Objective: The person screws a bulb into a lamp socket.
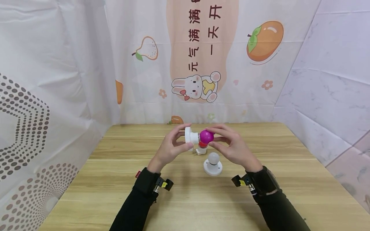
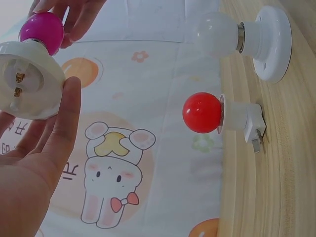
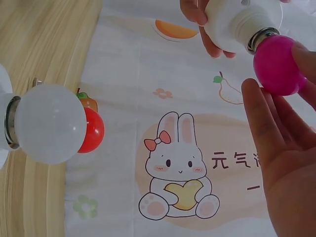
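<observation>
Magenta bulb [image 1: 207, 136] above bare tabletop [image 1: 185, 199]

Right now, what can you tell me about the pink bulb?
The pink bulb is small, round and glossy magenta, unlit. Its metal neck sits in a white socket held sideways above the wooden table. The left hand grips the socket; the right hand pinches the bulb with its fingertips.

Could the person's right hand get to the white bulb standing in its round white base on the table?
Probably yes: the white bulb in its round base stands uncovered just below the right hand, but that hand's fingers now pinch the magenta bulb.
</observation>
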Demonstrator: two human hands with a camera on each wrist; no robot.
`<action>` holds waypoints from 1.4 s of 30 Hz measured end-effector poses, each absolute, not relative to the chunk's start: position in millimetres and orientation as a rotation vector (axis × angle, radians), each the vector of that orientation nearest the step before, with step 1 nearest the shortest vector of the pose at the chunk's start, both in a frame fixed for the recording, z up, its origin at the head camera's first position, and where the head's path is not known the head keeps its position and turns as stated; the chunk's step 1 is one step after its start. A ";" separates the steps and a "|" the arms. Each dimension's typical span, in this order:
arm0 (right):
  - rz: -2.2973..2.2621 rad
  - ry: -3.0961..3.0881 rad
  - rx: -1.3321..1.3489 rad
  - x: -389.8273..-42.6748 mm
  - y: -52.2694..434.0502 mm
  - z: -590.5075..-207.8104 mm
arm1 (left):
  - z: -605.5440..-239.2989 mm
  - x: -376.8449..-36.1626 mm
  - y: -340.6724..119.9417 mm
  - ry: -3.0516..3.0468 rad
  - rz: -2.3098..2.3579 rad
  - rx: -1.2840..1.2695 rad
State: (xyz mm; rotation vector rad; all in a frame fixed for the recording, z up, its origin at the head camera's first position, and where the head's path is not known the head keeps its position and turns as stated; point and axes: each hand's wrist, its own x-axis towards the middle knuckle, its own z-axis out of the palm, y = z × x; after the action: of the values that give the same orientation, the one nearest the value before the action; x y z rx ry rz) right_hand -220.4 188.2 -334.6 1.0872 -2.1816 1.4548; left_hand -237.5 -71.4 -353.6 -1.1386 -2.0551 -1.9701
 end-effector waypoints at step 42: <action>1.674 -2.403 0.767 -219.4 179.7 -332.8 | -356.4 -238.7 -68.6 -2.074 -1.904 -1.134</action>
State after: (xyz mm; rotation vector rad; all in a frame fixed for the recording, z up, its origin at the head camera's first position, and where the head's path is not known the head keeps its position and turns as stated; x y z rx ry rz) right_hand -219.4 179.7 -332.8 0.7675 -2.4025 1.6743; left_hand -238.7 -68.6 -356.4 -1.1344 -2.0735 -1.9035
